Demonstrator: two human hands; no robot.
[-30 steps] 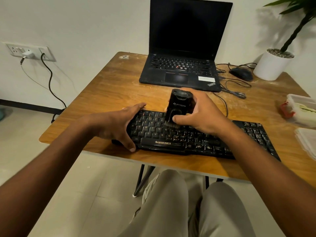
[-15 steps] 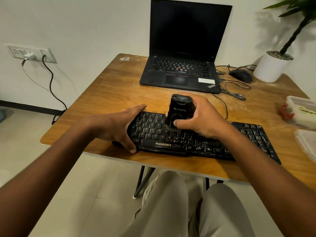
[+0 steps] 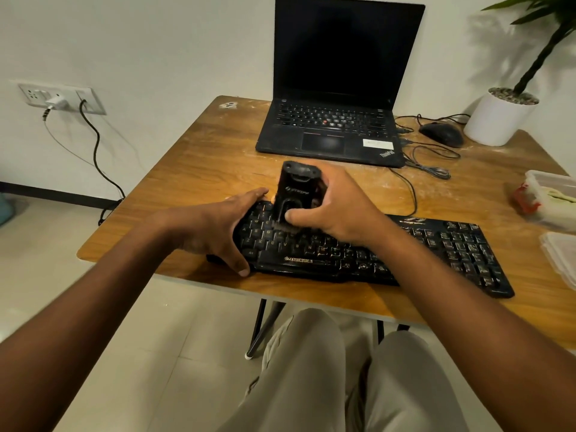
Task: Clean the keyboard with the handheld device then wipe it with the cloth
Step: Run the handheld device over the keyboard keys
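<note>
A black keyboard (image 3: pixel 436 247) lies along the near edge of the wooden table (image 3: pixel 202 157). My right hand (image 3: pixel 339 207) grips a black handheld cleaning device (image 3: pixel 296 191), held upright with its brush end down on the upper left keys. My left hand (image 3: pixel 215 226) grips the keyboard's left end, thumb on the front edge and fingers over the back edge. No cloth can be made out for certain.
An open black laptop (image 3: pixel 336 88) stands at the back of the table. A black mouse (image 3: pixel 441 134) with loose cables and a white plant pot (image 3: pixel 495 120) sit at the back right. Clear plastic containers (image 3: pixel 548 198) are at the right edge. My knees are under the table.
My right hand has slid the device to the left along the keys, closer to my left hand. My left hand keeps its hold on the keyboard's end.
</note>
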